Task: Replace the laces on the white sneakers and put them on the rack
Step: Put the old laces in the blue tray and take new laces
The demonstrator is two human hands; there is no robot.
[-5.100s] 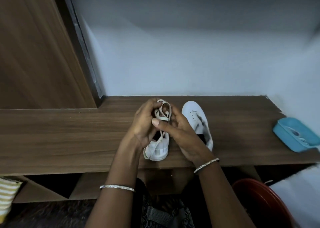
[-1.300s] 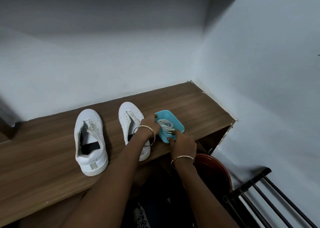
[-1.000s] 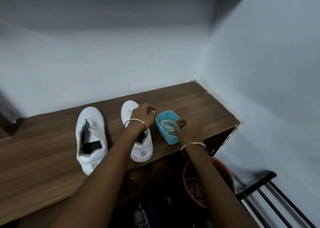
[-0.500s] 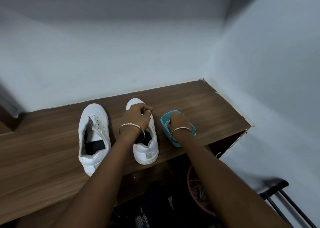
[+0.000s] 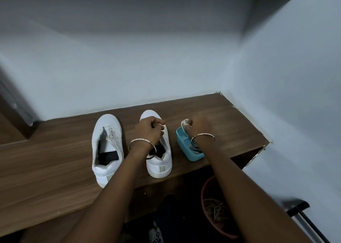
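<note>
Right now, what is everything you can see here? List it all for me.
sneakers: 2, white, side by side on the shelf
shelf: 1, brown wood, under the sneakers
box: 1, blue, right of the sneakers
lace: 1 lifted, white, pinched above the box
tub: 1, reddish, below the shelf, holding brownish strands
rack: 1, black, bottom right
bangles: 2, silvery, one per wrist
left hand: 1, curled over the right-hand sneaker
right hand: 1, pinching the lace
</note>
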